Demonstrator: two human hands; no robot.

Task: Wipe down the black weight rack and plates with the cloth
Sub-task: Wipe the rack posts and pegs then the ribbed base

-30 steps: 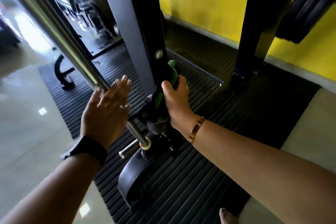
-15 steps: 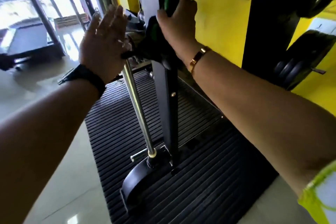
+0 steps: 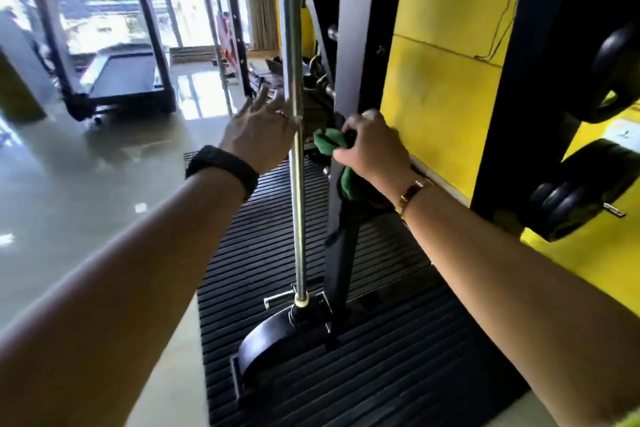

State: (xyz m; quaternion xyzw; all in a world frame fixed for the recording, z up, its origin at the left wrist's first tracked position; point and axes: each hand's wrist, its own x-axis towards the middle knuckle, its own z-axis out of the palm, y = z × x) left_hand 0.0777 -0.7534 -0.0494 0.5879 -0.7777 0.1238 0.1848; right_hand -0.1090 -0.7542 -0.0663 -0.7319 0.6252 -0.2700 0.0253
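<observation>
My right hand (image 3: 372,144) grips a green and black cloth (image 3: 329,142) and presses it against the black upright post of the weight rack (image 3: 341,253), about halfway up. The cloth's tail hangs down the post below my wrist. My left hand (image 3: 261,132) is open with fingers spread, touching the chrome guide rod (image 3: 298,218) just left of the post. Black weight plates (image 3: 575,204) hang on pegs at the right, beside a second black upright (image 3: 519,80).
A black ribbed rubber mat (image 3: 363,374) lies under the rack, whose curved black foot (image 3: 266,343) sticks out toward me. The yellow wall (image 3: 440,97) is close behind. A treadmill (image 3: 117,73) stands on the glossy floor at the far left.
My right hand slid the cloth up the post from its base, then back down to mid-height. My left hand stayed open beside the chrome rod. My view rose and then dropped.
</observation>
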